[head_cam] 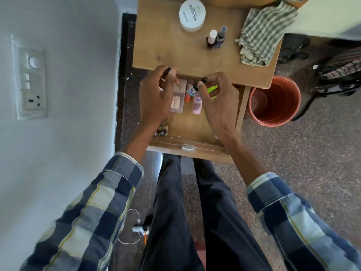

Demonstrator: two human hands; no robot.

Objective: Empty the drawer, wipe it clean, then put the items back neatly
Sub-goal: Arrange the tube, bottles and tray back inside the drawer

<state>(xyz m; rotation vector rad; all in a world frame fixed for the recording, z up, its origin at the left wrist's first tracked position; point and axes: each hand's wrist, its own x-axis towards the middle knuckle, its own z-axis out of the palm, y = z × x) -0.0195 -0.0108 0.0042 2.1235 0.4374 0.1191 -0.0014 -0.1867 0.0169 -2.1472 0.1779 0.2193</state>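
The wooden drawer (189,148) stands pulled out under the small table (166,45). My left hand (156,98) grips a pale peach bottle with a dark cap (172,72) above the drawer's back left. My right hand (218,98) pinches a small dark-capped nail polish bottle (193,89) by its cap. Inside the drawer lie a pack of false nails (176,100), a pink bottle (197,103), a neon green item (212,89) partly hidden by my right hand, and small dark bottles (163,131) at the front left.
On the table top stand a white round tub (192,14), two nail polish bottles (215,39) and a striped cloth (263,34). An orange bucket (277,102) sits on the floor right of the drawer. A wall with a switchboard (31,77) is at the left.
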